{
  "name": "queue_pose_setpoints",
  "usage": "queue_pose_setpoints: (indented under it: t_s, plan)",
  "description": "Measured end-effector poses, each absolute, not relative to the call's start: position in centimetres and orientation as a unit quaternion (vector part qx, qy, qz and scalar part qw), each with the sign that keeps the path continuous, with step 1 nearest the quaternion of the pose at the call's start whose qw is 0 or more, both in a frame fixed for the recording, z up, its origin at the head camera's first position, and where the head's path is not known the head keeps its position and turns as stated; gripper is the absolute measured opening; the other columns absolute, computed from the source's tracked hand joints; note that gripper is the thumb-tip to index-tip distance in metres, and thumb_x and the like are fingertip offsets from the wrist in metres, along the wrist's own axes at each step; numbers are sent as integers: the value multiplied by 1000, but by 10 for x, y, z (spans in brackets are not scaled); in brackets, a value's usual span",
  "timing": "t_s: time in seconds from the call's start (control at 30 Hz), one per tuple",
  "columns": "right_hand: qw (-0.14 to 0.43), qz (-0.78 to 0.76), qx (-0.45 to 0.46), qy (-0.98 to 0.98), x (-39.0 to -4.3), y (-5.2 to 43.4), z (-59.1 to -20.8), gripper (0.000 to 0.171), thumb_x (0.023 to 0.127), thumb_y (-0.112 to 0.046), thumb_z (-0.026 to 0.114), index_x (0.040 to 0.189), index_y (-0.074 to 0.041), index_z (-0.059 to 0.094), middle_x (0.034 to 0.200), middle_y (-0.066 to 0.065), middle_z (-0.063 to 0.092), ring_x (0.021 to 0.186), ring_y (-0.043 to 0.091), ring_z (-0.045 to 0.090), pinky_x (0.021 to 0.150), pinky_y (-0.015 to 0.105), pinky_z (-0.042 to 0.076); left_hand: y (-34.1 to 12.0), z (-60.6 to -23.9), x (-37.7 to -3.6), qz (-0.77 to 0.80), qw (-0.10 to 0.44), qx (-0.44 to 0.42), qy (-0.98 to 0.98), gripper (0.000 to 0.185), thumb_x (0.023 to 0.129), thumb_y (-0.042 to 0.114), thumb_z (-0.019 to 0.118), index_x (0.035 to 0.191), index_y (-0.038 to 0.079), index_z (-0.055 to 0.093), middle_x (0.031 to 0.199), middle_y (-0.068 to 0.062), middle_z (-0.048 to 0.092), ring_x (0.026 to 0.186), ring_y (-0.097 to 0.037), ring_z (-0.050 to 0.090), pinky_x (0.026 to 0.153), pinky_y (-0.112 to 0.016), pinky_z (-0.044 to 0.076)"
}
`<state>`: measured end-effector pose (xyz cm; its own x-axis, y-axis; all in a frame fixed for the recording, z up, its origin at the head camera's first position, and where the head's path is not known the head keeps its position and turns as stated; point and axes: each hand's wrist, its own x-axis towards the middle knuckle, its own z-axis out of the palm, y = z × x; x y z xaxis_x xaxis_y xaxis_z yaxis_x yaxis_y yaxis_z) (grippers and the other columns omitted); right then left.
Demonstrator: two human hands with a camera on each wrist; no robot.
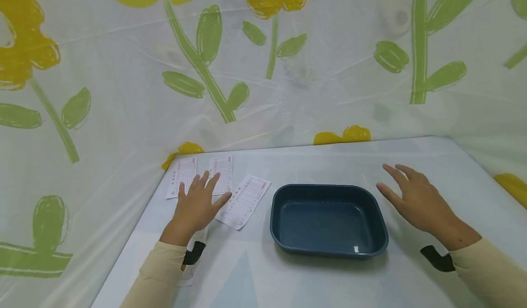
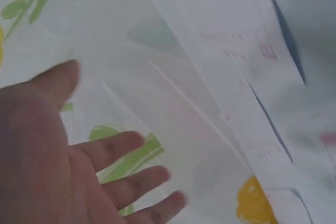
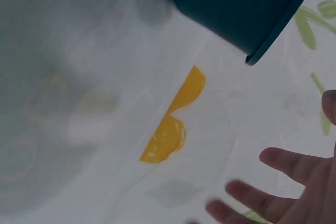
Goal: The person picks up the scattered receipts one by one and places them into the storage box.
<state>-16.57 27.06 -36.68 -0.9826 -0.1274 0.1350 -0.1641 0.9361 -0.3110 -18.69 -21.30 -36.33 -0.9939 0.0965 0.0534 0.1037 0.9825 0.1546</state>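
Observation:
My left hand (image 1: 197, 202) hovers open with fingers spread over paper slips printed in red. One slip (image 1: 181, 176) lies at the far left, a second slip (image 1: 222, 170) is partly under my fingertips, and a third slip (image 1: 245, 200) lies angled beside my thumb. A further slip (image 1: 191, 264) shows under my left wrist. In the left wrist view the open hand (image 2: 79, 166) faces pale slips (image 2: 231, 51). A dark blue plastic tray (image 1: 284, 207) sits empty at the table's middle. My right hand (image 1: 411, 196) is open with straight fingers to the tray's right, holding nothing; the right wrist view shows its fingers (image 3: 283, 192) and the tray's corner (image 3: 247, 9).
The table (image 1: 288, 280) is covered with pale plastic sheet. A curtain (image 1: 263, 61) printed with yellow flowers and green leaves hangs behind and at both sides. A small white label (image 1: 356, 249) is in the tray's near right corner.

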Motion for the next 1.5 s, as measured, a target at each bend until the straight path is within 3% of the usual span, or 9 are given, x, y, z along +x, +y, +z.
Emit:
queue_pose_setpoints:
  t_s: [0.1, 0.2, 0.4, 0.57, 0.87, 0.97, 1.1, 1.2, 1.5]
  plan:
    - [52, 231, 80, -968, -166, 266, -366, 63, 105, -48, 41, 149, -3, 41, 127, 30, 57, 107, 43, 57, 78, 58, 51, -205, -367, -188, -95, 33, -52, -994, 66, 97, 52, 56, 149, 12, 46, 150, -20, 49, 138, -42, 46, 110, -65, 34]
    - [45, 278, 74, -957, -167, 261, -369, 55, 105, -45, 42, 143, -4, 47, 105, 20, 65, 85, 27, 60, 61, 37, 49, -197, -374, -191, -109, 36, -46, -992, 61, 97, 50, 58, 144, 11, 52, 140, -18, 59, 125, -40, 58, 97, -59, 48]
    - [-46, 331, 45, -941, -165, 259, -387, 59, 107, -50, 33, 143, -4, 46, 88, 11, 63, 72, 19, 56, 56, 31, 44, -187, -393, -196, -108, -6, -31, -994, 62, 95, 53, 59, 143, 13, 54, 137, -16, 61, 121, -38, 61, 94, -57, 49]
    - [-126, 386, 52, -913, -165, 266, -400, 63, 108, -48, 26, 146, 0, 40, 67, 3, 46, 53, 16, 46, 46, 31, 42, -184, -403, -199, -92, -39, -43, -994, 63, 94, 53, 61, 141, 12, 55, 133, -16, 62, 119, -36, 61, 93, -55, 50]
    - [-169, 435, 62, -882, -170, 272, -405, 70, 109, -46, 20, 152, 9, 27, 83, 12, 51, 57, 18, 50, 49, 32, 46, -182, -402, -203, -65, -52, -41, -996, 67, 90, 49, 69, 140, 7, 56, 129, -19, 63, 117, -38, 60, 95, -58, 49]
    - [-188, 439, 53, -877, -172, 273, -406, 74, 109, -48, 18, 153, 12, 21, 112, 31, 57, 73, 21, 58, 58, 34, 51, -183, -404, -203, -52, -44, -40, -997, 69, 87, 51, 72, 137, 6, 57, 126, -18, 64, 115, -37, 60, 95, -57, 48]
    - [-214, 443, 55, -869, -177, 274, -407, 77, 109, -49, 17, 153, 14, 14, 152, 41, 28, 110, 43, 63, 74, 44, 58, -183, -406, -202, -40, -35, -33, -998, 76, 81, 53, 77, 136, 5, 57, 126, -18, 64, 116, -37, 60, 95, -56, 46]
    - [-226, 444, 58, -865, -181, 273, -408, 79, 108, -50, 19, 153, 14, 13, 155, 41, 22, 125, 53, 54, 81, 50, 58, -183, -407, -201, -37, -28, -30, -998, 82, 78, 54, 79, 138, 3, 55, 127, -20, 64, 116, -38, 59, 95, -57, 46]
    - [-255, 443, 51, -858, -184, 267, -417, 83, 106, -55, 23, 155, 11, 14, 158, 38, 16, 138, 58, 33, 88, 57, 55, -188, -410, -197, -16, -26, -25, -999, 84, 76, 53, 81, 138, 4, 54, 124, -21, 65, 111, -38, 62, 91, -56, 48]
